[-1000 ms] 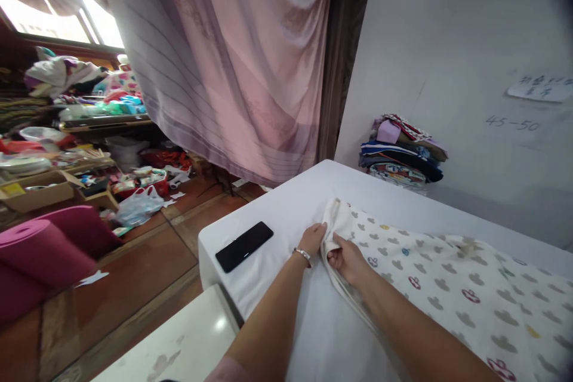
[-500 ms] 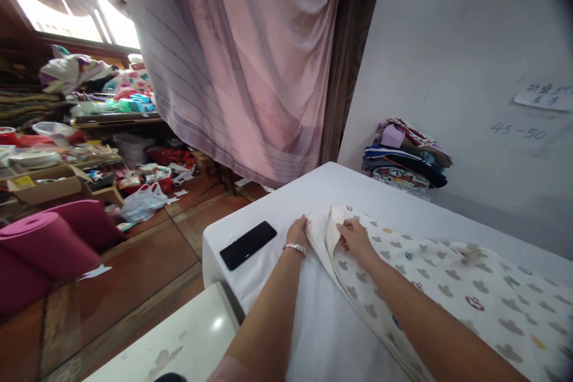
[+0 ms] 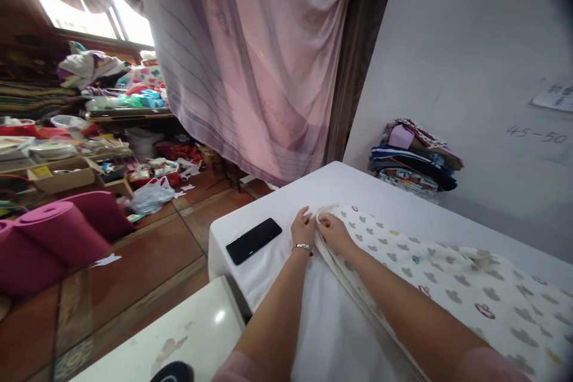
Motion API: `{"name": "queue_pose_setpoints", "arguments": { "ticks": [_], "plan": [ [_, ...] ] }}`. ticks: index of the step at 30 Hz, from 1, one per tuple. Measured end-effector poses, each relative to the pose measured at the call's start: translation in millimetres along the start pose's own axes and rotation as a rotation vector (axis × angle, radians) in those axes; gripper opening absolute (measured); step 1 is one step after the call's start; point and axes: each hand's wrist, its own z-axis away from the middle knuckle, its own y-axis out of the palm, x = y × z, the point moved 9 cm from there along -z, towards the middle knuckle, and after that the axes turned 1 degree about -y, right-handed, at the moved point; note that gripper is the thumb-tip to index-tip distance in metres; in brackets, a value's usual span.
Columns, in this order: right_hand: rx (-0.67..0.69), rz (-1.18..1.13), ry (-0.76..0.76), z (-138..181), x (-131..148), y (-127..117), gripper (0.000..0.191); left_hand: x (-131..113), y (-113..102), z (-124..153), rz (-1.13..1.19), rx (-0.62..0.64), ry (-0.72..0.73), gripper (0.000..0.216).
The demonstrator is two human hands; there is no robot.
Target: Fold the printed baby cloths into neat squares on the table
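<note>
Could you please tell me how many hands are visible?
2: the left hand, with a silvery bracelet at its wrist, and the right hand beside it, both at the edge of the white fabric printed with grey mouse-head shapes.

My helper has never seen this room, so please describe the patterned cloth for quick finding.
Find the white-covered table beside the pale wall. The patterned cloth lies on it, with the right hand at its edge. Grey mouse-head shapes distinguish it from the plain cover.

Black phone [image 3: 253,241], mat [image 3: 62,236] (pink)
</note>
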Motion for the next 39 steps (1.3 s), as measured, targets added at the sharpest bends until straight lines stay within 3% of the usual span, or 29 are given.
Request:
{"name": "queue_pose_setpoints", "arguments": {
  "ticks": [14, 21, 25, 27, 31, 34, 36, 39],
  "plan": [
    [-0.01, -0.104, -0.007, -0.4, 2.3, 9.5, 0.017, 6.2, 5.4, 2.4, 0.038, 0.043, -0.077, 0.036],
    [0.086, -0.034, -0.089, 11.6, 18.7, 17.2, 0.027, 10.5, -3.1, 0.2, 0.02, -0.021, -0.132, 0.035],
    [0.192, 0.096, -0.165, 13.9, 14.4, 17.7, 0.034, 16.1, -4.8, -1.8, 0.07, -0.046, -0.157, 0.039],
    [0.144, 0.243, -0.156, 5.8, 3.6, -2.3, 0.035, 16.2, -2.3, -1.7, 0.077, -0.03, -0.161, 0.04],
    [-0.001, 0.501, -0.012, -17.5, -34.1, -73.1, 0.038, 11.6, 4.3, -0.6, 0.041, 0.032, -0.121, 0.044],
    [0.011, 0.615, 0.127, -26.1, -69.6, -120.2, 0.043, 11.5, 0.9, -2.3, -0.045, 0.01, -0.078, 0.042],
    [0.059, 0.676, 0.194, -25.9, -87.5, -139.9, 0.045, 14.2, -2.8, -4.8, -0.096, -0.015, -0.063, 0.04],
    [0.096, 0.745, 0.195, -19.8, -90.8, -151.6, 0.029, 18.1, -6.6, -8.2, -0.177, -0.033, -0.056, 0.04]
  ]
}}
